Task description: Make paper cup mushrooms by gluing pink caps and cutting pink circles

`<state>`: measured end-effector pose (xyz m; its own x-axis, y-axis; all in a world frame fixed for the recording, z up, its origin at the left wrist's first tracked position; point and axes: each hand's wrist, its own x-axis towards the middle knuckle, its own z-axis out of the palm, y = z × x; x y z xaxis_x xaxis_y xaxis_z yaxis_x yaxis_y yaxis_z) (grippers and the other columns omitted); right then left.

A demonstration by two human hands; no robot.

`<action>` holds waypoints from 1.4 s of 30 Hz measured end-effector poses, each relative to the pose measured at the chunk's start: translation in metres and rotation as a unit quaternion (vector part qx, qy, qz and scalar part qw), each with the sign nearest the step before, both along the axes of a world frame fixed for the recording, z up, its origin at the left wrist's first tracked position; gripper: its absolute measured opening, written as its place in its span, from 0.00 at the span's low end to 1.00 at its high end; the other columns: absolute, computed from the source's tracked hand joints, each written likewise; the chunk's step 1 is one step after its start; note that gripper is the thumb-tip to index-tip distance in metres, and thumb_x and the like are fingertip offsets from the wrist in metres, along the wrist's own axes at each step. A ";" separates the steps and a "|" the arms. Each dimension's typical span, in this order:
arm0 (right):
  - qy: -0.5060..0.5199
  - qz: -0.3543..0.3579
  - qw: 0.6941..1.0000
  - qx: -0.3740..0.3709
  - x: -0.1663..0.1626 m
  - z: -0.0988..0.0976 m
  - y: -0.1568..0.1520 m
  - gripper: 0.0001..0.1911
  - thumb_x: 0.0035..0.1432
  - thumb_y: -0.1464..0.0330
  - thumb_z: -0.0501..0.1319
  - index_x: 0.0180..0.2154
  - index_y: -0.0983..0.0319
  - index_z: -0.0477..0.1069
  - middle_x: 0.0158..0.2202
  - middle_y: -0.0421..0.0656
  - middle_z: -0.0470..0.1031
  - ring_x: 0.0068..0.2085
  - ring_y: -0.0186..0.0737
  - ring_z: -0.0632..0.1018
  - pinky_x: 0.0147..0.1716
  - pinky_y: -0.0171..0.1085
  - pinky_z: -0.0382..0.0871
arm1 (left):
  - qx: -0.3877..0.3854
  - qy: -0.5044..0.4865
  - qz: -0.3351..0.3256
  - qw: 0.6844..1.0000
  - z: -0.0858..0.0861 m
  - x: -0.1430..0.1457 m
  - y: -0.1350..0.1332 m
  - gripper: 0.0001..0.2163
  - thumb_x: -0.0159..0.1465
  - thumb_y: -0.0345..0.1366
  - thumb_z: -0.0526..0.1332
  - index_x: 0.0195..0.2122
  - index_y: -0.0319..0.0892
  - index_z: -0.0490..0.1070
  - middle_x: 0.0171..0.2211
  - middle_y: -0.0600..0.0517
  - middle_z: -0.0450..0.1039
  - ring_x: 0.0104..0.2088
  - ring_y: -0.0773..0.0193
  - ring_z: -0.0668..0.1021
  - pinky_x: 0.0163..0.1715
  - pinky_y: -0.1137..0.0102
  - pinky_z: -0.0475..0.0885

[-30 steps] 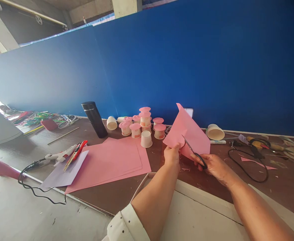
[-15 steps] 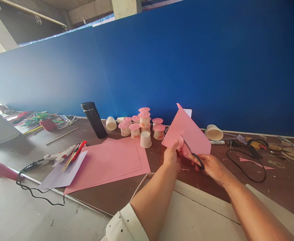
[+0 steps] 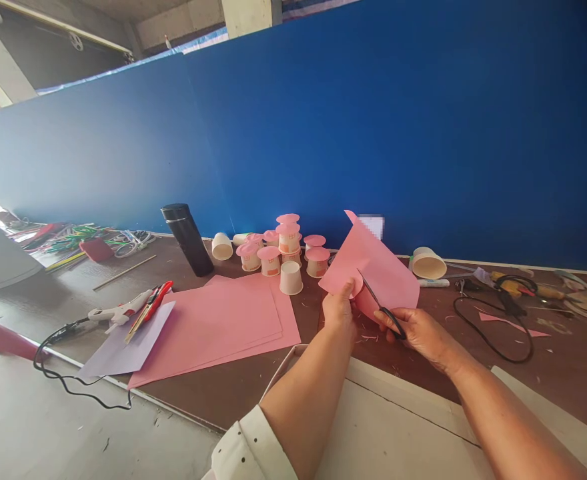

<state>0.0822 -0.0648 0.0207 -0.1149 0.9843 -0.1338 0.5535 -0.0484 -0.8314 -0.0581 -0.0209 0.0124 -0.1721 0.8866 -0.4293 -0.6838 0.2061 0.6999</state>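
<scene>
My left hand (image 3: 339,308) pinches the near left edge of a pink sheet of paper (image 3: 378,267), holding it raised above the table. A curved cut leaves a rounded pink piece by my left thumb. In my right hand (image 3: 416,330) is a pair of black-handled scissors (image 3: 392,321), my fingers through the handles and the blades against the sheet, just right of my left thumb. Beyond and to the left stand several small paper cups with pink round tops (image 3: 288,230). A plain white paper cup (image 3: 291,278) stands upside down before them.
Pink sheets (image 3: 223,320) lie at the left, overlapped by a lilac sheet (image 3: 128,353), a glue gun (image 3: 118,310) and a red cutter knife (image 3: 156,300). A black flask (image 3: 188,240) stands behind. A cup (image 3: 427,263) lies on its side near a black cable (image 3: 493,353).
The pink sheet and both hands have shifted slightly left. The sheet's top corner tips a little further left, and the scissors stay against the paper.
</scene>
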 end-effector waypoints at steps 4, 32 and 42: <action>0.002 0.002 1.000 0.002 0.002 -0.001 0.001 0.26 0.53 0.44 0.59 0.26 0.61 0.76 0.23 0.42 0.76 0.27 0.37 0.71 0.23 0.32 0.55 | 0.015 0.025 -0.005 1.000 0.001 0.000 -0.001 0.18 0.48 0.39 0.70 0.37 0.34 0.73 0.22 0.54 0.67 0.17 0.72 0.64 0.16 0.74 0.57; 0.010 -0.010 1.000 0.003 0.004 0.000 0.003 0.27 0.51 0.43 0.59 0.25 0.61 0.74 0.21 0.41 0.74 0.27 0.36 0.70 0.25 0.32 0.58 | 0.005 0.023 -0.021 1.000 0.003 0.001 -0.001 0.13 0.49 0.36 0.69 0.33 0.35 0.72 0.20 0.55 0.65 0.16 0.74 0.61 0.16 0.75 0.56; 0.008 -0.004 1.000 0.015 0.004 0.003 0.001 0.28 0.51 0.42 0.59 0.23 0.62 0.73 0.20 0.42 0.73 0.25 0.36 0.69 0.24 0.33 0.59 | 0.006 0.013 -0.024 1.000 0.007 0.000 -0.003 0.15 0.48 0.36 0.70 0.36 0.35 0.73 0.22 0.53 0.68 0.18 0.72 0.65 0.16 0.76 0.58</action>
